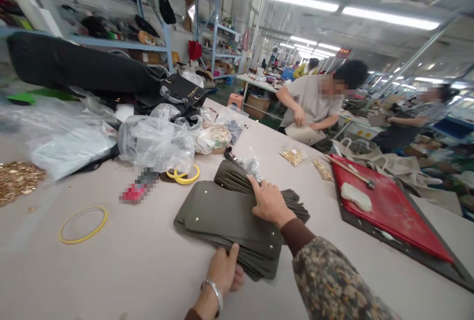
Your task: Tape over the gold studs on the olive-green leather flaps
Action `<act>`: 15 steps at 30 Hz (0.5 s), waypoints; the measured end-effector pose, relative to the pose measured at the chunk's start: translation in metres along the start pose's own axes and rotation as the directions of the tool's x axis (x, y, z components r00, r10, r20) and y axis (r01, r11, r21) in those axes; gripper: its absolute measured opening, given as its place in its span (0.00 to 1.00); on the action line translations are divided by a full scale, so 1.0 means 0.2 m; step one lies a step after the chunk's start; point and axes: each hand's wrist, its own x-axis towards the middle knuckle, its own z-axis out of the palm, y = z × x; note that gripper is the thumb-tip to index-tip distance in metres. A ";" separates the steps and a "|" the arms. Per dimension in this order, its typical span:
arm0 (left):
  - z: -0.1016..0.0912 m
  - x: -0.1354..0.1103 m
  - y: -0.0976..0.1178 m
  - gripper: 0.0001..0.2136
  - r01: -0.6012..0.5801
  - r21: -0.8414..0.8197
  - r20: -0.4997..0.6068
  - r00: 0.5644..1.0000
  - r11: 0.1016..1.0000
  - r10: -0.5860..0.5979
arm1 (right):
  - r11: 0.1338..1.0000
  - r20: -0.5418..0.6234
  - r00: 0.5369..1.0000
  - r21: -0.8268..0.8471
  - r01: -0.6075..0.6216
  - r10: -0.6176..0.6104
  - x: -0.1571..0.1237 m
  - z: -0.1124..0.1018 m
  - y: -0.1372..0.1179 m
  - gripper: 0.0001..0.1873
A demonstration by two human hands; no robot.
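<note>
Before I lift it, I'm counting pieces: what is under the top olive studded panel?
More olive panels, stacked, their edges showing near the left hand and fanning out beyond the right hand. Anything beneath them is covered.

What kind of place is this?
Probably a bag-making factory: the left hand and right hand handle a stack of olive-green studded panels, gold metal fittings lie heaped, a co-worker works nearby.

Blue shelving [122, 43], ceiling strip lights [388, 18]
</note>
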 end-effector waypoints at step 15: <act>0.06 -0.09 0.17 0.05 -0.017 -0.285 0.101 0.994 0.958 0.048 | 0.953 -0.189 0.972 0.241 0.184 -0.140 0.22 0.09 0.06 0.70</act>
